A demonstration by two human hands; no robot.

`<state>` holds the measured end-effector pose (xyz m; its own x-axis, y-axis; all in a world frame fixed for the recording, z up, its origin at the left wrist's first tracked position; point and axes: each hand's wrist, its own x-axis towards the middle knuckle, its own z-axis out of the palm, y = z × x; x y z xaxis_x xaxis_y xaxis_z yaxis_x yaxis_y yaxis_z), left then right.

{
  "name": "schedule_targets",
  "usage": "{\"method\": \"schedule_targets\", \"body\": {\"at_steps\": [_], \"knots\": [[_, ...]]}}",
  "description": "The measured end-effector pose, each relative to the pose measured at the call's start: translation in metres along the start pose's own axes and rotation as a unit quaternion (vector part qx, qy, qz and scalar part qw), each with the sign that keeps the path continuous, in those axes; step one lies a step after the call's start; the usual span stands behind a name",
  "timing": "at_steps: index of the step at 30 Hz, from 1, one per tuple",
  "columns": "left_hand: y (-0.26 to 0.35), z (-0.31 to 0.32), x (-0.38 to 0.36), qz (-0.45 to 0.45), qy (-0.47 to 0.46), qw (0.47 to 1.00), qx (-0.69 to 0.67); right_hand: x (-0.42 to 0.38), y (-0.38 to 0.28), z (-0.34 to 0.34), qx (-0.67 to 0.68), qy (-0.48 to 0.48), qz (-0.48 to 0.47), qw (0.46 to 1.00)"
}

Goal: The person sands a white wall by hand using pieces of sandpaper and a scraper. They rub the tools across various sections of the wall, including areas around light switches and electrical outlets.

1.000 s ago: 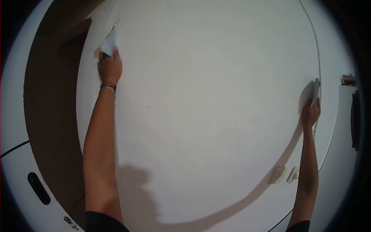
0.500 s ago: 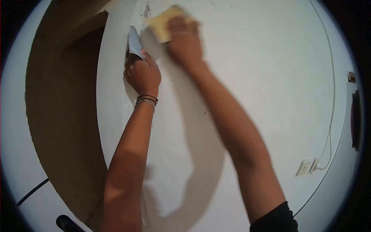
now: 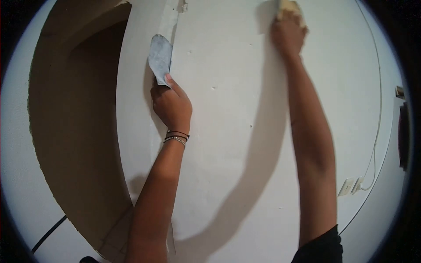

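Observation:
A white wall with small marks fills most of the view. My left hand is closed round the lower end of a thin grey sheet, whose rounded top points up beside a rough seam in the wall. Near the top edge, to the right of centre, my right hand holds a yellowish cloth or pad against the wall. Part of that yellowish piece is cut off by the frame's edge.
A dark opening with a curved edge lies on the left. At the right, a white cable runs down to a wall outlet beside another plate. A dark object stands at the far right.
My right hand has moved right and slightly upward with the yellowish piece. My left hand and the grey sheet now appear slightly lower and further right. The whole view has shifted a little.

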<state>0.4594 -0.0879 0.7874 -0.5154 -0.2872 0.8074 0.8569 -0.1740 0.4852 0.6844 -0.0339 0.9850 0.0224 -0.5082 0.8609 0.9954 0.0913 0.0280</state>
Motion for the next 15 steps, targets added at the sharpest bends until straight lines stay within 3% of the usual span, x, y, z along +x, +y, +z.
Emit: {"method": "schedule_targets", "body": {"at_steps": [2, 3, 4, 5, 6, 7, 10, 11, 13, 15], "knots": [[-0.006, 0.002, 0.002, 0.015, 0.014, 1.000, -0.009, -0.010, -0.067, 0.003, 0.199, -0.025, -0.001, 0.980], [-0.007, 0.002, 0.001, 0.023, 0.008, 1.000, -0.003, -0.015, -0.107, -0.012, 0.156, 0.011, -0.054, 0.986], [-0.007, 0.001, 0.000, 0.029, 0.002, 1.000, 0.002, -0.029, -0.147, -0.013, 0.287, 0.033, -0.063, 0.955], [-0.006, -0.001, 0.000, 0.026, -0.001, 1.000, 0.002, -0.041, -0.177, -0.031, 0.333, -0.048, -0.078, 0.939], [-0.006, -0.004, 0.000, 0.021, 0.003, 1.000, -0.020, -0.055, -0.197, -0.044, 0.285, -0.057, -0.159, 0.943], [-0.006, -0.006, 0.000, 0.018, 0.005, 0.999, -0.043, -0.071, -0.206, -0.063, 0.295, -0.099, -0.181, 0.933], [-0.007, -0.003, 0.001, 0.005, -0.012, 1.000, -0.003, -0.069, -0.171, -0.061, 0.346, -0.075, -0.228, 0.907], [-0.009, -0.001, 0.001, 0.006, -0.014, 1.000, 0.004, -0.058, -0.157, -0.041, 0.395, -0.066, -0.125, 0.908], [-0.005, -0.004, 0.000, 0.009, -0.011, 1.000, -0.008, -0.028, -0.104, -0.021, 0.269, -0.029, -0.100, 0.958], [-0.009, 0.000, 0.001, 0.027, 0.019, 0.999, -0.022, -0.005, -0.060, -0.030, 0.150, -0.097, -0.035, 0.983]]}}
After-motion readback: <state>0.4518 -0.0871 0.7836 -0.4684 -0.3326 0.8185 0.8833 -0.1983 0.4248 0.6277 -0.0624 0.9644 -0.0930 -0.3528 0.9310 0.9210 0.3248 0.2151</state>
